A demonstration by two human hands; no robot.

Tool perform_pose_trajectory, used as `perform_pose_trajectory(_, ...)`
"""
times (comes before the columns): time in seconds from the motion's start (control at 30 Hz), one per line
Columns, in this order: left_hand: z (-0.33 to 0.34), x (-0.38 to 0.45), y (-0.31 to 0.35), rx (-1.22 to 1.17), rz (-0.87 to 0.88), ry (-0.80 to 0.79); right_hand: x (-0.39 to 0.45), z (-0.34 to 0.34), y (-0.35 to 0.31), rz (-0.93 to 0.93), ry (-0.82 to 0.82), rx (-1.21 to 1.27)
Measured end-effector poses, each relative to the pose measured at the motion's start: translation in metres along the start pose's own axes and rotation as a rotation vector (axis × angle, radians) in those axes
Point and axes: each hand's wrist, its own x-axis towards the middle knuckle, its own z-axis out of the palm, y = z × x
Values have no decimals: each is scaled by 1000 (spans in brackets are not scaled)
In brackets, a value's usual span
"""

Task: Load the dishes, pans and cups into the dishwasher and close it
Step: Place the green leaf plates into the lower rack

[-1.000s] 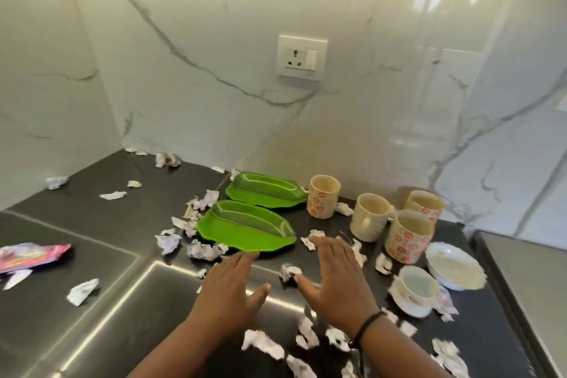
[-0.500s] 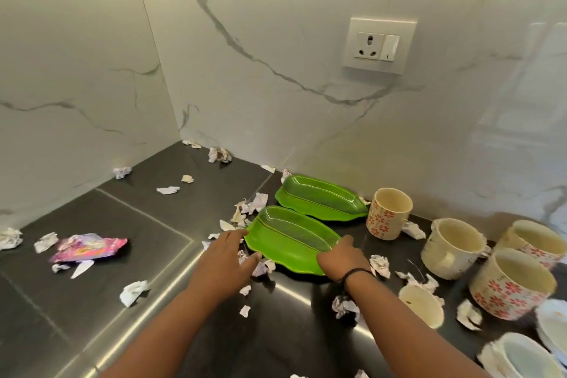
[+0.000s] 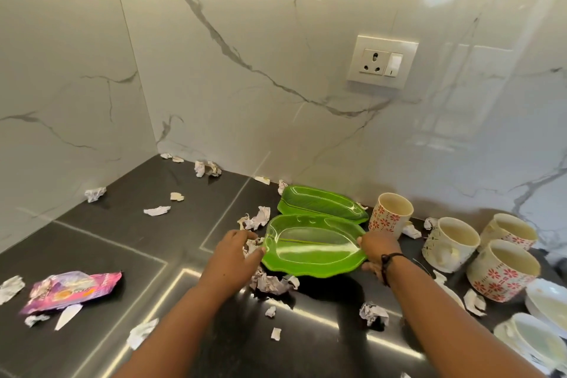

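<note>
A green leaf-shaped plate [image 3: 313, 250] is tilted up off the dark counter, gripped at both ends. My left hand [image 3: 233, 258] holds its left tip and my right hand [image 3: 376, 250] holds its right tip. A second green leaf plate [image 3: 322, 202] lies flat behind it by the wall. To the right stand a flower-patterned mug [image 3: 389, 215], a cream mug [image 3: 449, 244] and two more flowered mugs [image 3: 503, 270]. White bowls and a cup [image 3: 543, 325] sit at the far right edge. No dishwasher is in view.
Crumpled paper scraps [image 3: 271, 282] litter the black counter [image 3: 129, 242]. A pink snack wrapper [image 3: 70, 287] lies at the left. Marble walls meet in a corner behind, with a wall socket [image 3: 383, 61] above the plates.
Both hands went from flat on the counter to the near green plate, took hold of its two ends and lifted it. My view swung left and closer.
</note>
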Motion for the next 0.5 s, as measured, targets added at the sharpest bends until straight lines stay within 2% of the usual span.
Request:
perform_pose_trajectory(0.07, -9, 7, 9, -38, 41, 21, -10, -12, -9, -87, 172, -40)
perform_pose_trajectory(0.13, -19, 13, 23, -67, 98, 49, -27, -28, -20, -185, 267, -62)
perform_pose_trajectory(0.3, -43, 20, 83, -321, 199, 73, -87, -76, -46, -311, 213, -38)
perform_pose_trajectory(0.37, -44, 18, 102, -438, 199, -54, -112, -92, -51, -353, 192, -31)
perform_pose_trajectory(0.5, -20, -9, 135, -516, 227, -459, -147, -114, -34, -369, 184, 114)
